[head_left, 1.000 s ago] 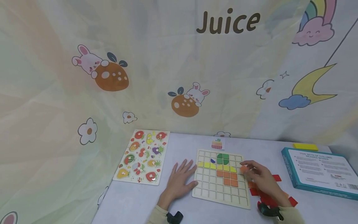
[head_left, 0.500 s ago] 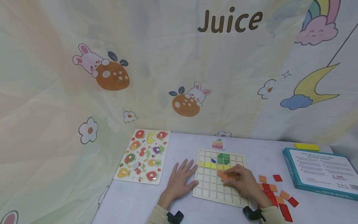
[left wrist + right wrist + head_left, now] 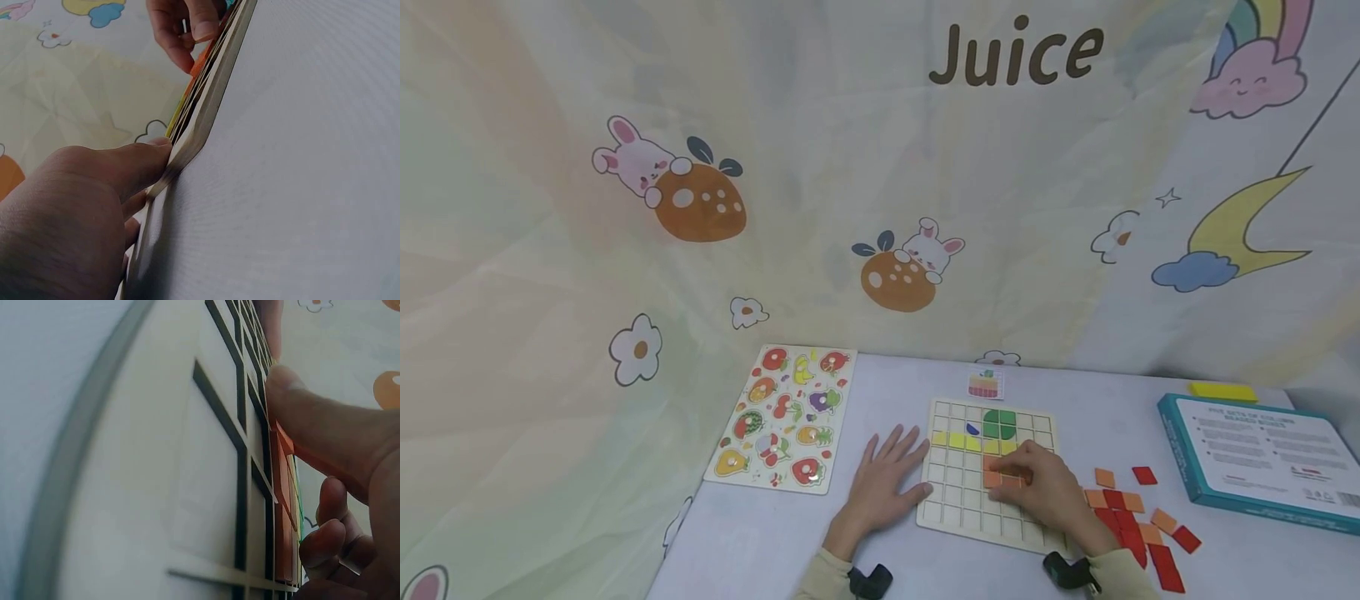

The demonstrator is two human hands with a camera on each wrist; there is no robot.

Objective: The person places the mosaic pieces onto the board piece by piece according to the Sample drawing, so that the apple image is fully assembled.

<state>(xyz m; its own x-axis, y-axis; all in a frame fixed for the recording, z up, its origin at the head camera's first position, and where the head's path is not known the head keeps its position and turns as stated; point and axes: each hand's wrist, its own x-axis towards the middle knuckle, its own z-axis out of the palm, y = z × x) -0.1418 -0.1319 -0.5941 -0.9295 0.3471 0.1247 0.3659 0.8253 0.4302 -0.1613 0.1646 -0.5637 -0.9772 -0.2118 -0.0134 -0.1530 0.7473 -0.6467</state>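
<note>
The right hand (image 3: pixel 1041 492) pinched an orange tile (image 3: pixel 992 479) over the grid board (image 3: pixel 951 492); seating it flat was best. The left hand (image 3: pixel 883 483), fingers spread, steadied the board's edge.

Orange tile (image 3: pixel 992 479), pale gridded board (image 3: pixel 955 492)

A children's playroom, by the look of it. A cartoon backdrop (image 3: pixel 880 192) with bunnies and "Juice" hangs behind a table (image 3: pixel 880 392) holding a fruit puzzle (image 3: pixel 782 421) and a tile grid board (image 3: pixel 958 492).

Fruit puzzle (image 3: pixel 781 418), teal box (image 3: pixel 1262 461) and a small card (image 3: pixel 982 384) lie apart
</note>
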